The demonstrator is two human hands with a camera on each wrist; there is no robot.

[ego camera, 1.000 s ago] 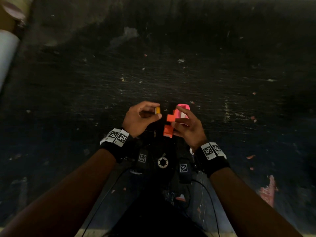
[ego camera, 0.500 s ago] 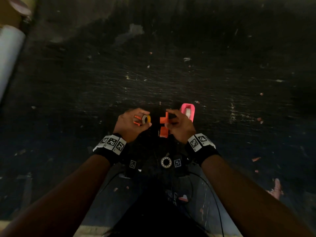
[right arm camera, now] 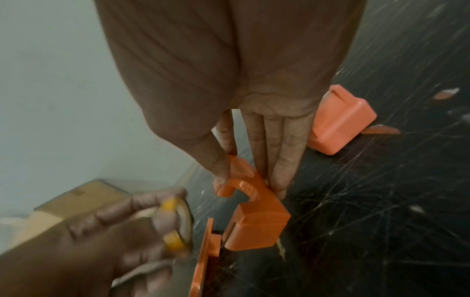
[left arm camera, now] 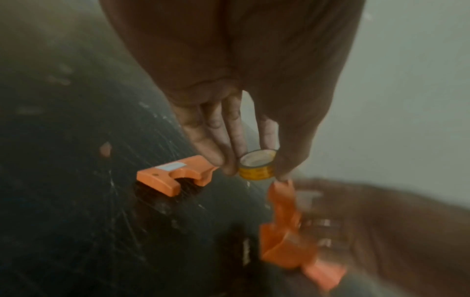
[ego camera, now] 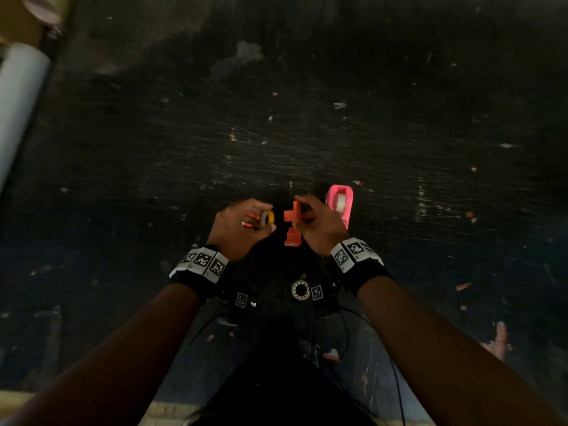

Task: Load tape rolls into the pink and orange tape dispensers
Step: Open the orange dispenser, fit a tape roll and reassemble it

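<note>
On the dark scratched table (ego camera: 307, 133) my left hand (ego camera: 261, 222) pinches a small yellow tape roll (ego camera: 268, 217) (left arm camera: 257, 167) between thumb and fingers. A loose orange dispenser part (left arm camera: 172, 174) (ego camera: 249, 219) lies on the table beside that hand. My right hand (ego camera: 302, 215) (right arm camera: 250, 184) grips the open orange dispenser body (ego camera: 292, 215) (right arm camera: 254, 217) just right of the roll, with a small gap between them. The pink dispenser (ego camera: 339, 204) (right arm camera: 340, 124) stands on the table behind my right hand, with a white tape roll (ego camera: 340, 202) inside it.
A white cylinder (ego camera: 21, 96) and a cardboard box (ego camera: 18, 26) sit at the far left edge. Small orange and white scraps (ego camera: 461, 285) dot the table. Cables (ego camera: 347, 327) hang near my body.
The pink dispenser left my right hand and now stands on the table. Both hands came lower and nearer to me. The orange loose part now shows beside my left hand.
</note>
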